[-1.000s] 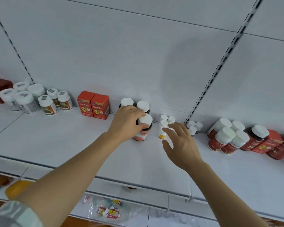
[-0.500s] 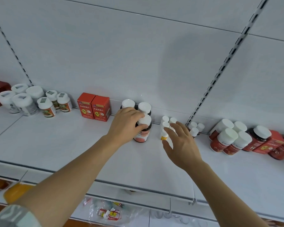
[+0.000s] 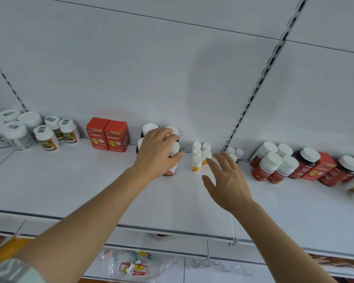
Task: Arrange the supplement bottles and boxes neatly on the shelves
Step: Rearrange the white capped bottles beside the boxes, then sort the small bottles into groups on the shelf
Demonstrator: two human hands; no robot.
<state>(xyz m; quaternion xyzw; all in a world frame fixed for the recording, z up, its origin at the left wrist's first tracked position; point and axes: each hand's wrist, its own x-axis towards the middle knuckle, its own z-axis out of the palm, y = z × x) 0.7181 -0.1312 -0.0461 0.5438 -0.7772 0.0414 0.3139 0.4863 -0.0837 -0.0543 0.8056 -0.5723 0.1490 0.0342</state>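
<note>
On the white shelf (image 3: 90, 190), my left hand (image 3: 156, 154) wraps over a dark bottle with a white cap and pink label (image 3: 172, 160), which stands in front of two similar bottles (image 3: 149, 128) by the back wall. Just right of it is a cluster of small white bottles with yellow labels (image 3: 198, 158). My right hand (image 3: 227, 180) hovers open, fingers spread, beside and in front of that cluster, holding nothing. Two red boxes (image 3: 107, 134) stand left of the dark bottles.
White-capped jars (image 3: 25, 133) crowd the far left. Red-labelled bottles (image 3: 272, 166), dark bottles and a red box (image 3: 319, 166) fill the right. Small bottles (image 3: 234, 153) sit by the slotted upright (image 3: 253, 94). A plastic bag of packets (image 3: 135, 266) lies on the lower shelf.
My left hand has slid the pink-label bottle back toward the two behind it. My right hand stays open near the small bottles, shifted slightly right.
</note>
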